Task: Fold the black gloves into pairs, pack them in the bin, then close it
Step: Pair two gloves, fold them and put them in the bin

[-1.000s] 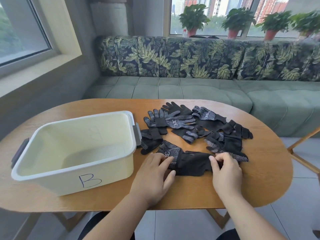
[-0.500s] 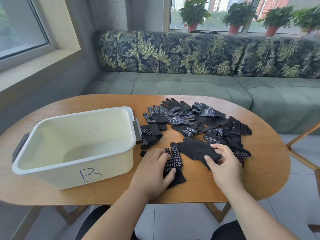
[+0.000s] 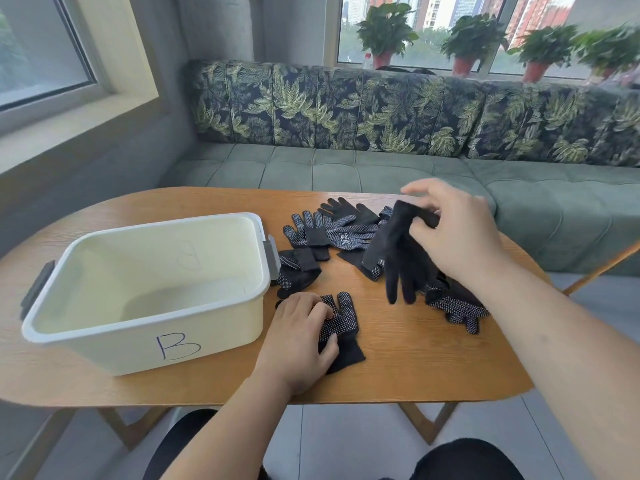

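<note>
While one black glove [image 3: 398, 258] is being held up by its cuff in the pinch of the right hand [image 3: 453, 233], with its fingers hanging down above the loose pile [image 3: 332, 230], a dotted glove [image 3: 341, 317] is being pinned flat on the counter [image 3: 415, 358] by the left hand [image 3: 298, 337]. That hand's fingers are bent over the glove, and its thumb is lying on the cuff.

A pair is apparently being matched, and the task is judged to be at an early stage. The bin [image 3: 145, 344] is standing open just left of the gloves, and nothing is being seen inside it.

For a neat pair, the lifted glove is best lowered straight onto the pinned one, cuff to cuff and fingers to fingers, before any fold is made. The lower glove should be pressed down throughout so that it is not being dragged by the fabric above. Limp knit is likely to bunch, so smoothing from cuff to tips is advised. Care is also needed that no neighbouring glove is being caught by the hanging fingers.
</note>
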